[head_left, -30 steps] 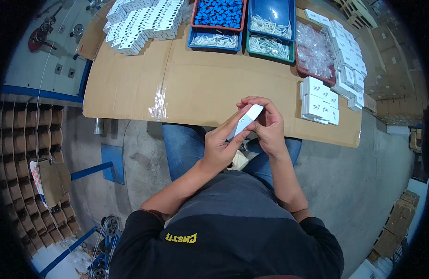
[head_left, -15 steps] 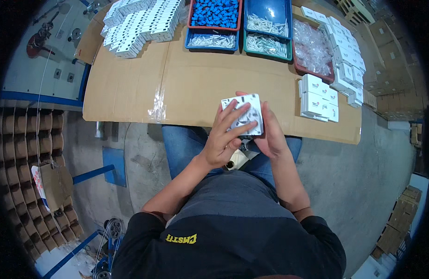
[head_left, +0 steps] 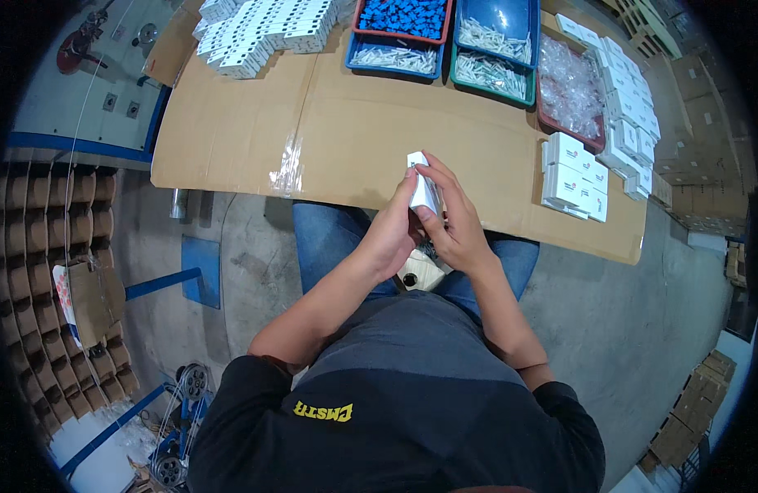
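Between my two hands, above the table's near edge, is a small white box (head_left: 426,194) turned up on its narrow side. My left hand (head_left: 391,229) is closed along its left side. My right hand (head_left: 455,215) grips it from the right, fingers over its far end and thumb on its near part. Beyond my hands lies the cardboard-covered table (head_left: 362,131). To the right of my hands stands a small stack of white boxes (head_left: 574,178).
Across the back are a red tray of blue plugs (head_left: 402,18), trays of white pegs (head_left: 395,58) and a dark red tray of clear plastic bags (head_left: 569,86). White boxes (head_left: 268,33) fill the back left; more white boxes (head_left: 629,107) line the right edge.
The white box has turned from showing its broad printed face to standing on its narrow side. My left fingers have left that face and moved to its side. The view has shifted slightly.
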`<move>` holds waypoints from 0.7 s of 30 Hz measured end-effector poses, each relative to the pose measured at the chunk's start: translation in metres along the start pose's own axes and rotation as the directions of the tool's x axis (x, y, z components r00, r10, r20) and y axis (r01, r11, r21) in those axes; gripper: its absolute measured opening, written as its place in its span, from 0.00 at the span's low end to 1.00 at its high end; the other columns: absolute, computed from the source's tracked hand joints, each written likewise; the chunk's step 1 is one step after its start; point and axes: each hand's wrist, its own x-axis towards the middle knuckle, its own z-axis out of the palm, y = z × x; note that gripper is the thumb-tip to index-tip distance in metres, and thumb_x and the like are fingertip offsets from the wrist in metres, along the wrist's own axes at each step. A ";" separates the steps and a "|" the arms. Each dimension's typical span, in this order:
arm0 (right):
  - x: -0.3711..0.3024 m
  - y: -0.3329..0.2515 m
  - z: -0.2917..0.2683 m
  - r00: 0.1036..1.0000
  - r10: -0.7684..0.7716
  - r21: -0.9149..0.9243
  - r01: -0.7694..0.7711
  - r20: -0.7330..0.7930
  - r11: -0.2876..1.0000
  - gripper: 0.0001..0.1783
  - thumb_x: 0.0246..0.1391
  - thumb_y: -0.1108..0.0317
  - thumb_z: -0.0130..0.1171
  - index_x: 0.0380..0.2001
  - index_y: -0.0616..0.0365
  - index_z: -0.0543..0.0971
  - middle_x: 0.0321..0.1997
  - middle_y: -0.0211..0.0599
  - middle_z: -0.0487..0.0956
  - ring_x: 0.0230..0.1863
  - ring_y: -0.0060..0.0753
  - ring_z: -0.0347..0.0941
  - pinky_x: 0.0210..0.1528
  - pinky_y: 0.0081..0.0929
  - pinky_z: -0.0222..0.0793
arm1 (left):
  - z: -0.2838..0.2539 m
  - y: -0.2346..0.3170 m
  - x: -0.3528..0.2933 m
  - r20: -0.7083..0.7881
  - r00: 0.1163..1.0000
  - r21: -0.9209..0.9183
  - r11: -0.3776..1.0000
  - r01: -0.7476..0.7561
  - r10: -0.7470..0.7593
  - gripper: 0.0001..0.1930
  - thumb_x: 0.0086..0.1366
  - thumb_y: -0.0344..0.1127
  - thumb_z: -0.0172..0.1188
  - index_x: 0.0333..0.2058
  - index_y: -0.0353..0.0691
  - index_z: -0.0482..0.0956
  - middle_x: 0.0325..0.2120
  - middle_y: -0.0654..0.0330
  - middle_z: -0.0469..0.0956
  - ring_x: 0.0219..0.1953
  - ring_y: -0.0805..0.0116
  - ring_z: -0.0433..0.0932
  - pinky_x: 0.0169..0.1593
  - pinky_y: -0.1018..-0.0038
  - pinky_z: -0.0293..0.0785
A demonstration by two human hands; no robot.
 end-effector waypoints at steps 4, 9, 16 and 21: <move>0.002 0.008 0.002 0.999 -0.045 -0.056 0.045 -0.006 0.997 0.34 0.65 0.54 0.55 0.67 0.62 0.65 0.69 0.57 0.65 0.67 0.58 0.65 0.68 0.44 0.63 | -0.001 -0.006 0.006 -0.011 1.000 0.021 1.000 0.020 -0.019 0.26 0.77 0.60 0.45 0.59 0.46 0.70 0.47 0.63 0.76 0.50 0.71 0.76 0.56 0.68 0.71; -0.002 0.022 0.014 0.989 -0.119 -0.129 0.107 -0.088 0.986 0.37 0.67 0.48 0.50 0.66 0.69 0.65 0.67 0.61 0.66 0.64 0.61 0.67 0.66 0.44 0.65 | 0.004 -0.013 0.007 -0.023 0.998 -0.038 0.997 -0.063 0.062 0.26 0.77 0.57 0.46 0.59 0.43 0.70 0.47 0.63 0.76 0.51 0.71 0.76 0.57 0.69 0.70; -0.003 0.023 0.020 0.970 -0.207 -0.147 0.187 -0.127 0.971 0.34 0.72 0.49 0.45 0.62 0.75 0.69 0.63 0.65 0.69 0.61 0.64 0.70 0.64 0.45 0.66 | 0.003 -0.019 0.008 -0.033 0.992 -0.111 0.986 -0.122 0.119 0.26 0.77 0.56 0.47 0.59 0.41 0.69 0.50 0.61 0.74 0.54 0.69 0.73 0.60 0.69 0.68; -0.008 0.025 0.018 0.976 -0.179 -0.122 0.163 -0.128 0.979 0.32 0.72 0.52 0.44 0.62 0.75 0.69 0.63 0.66 0.71 0.61 0.65 0.70 0.64 0.46 0.66 | 0.006 -0.023 0.009 -0.030 0.991 -0.105 0.986 -0.132 0.129 0.28 0.77 0.57 0.46 0.61 0.40 0.67 0.51 0.60 0.73 0.55 0.68 0.72 0.62 0.68 0.67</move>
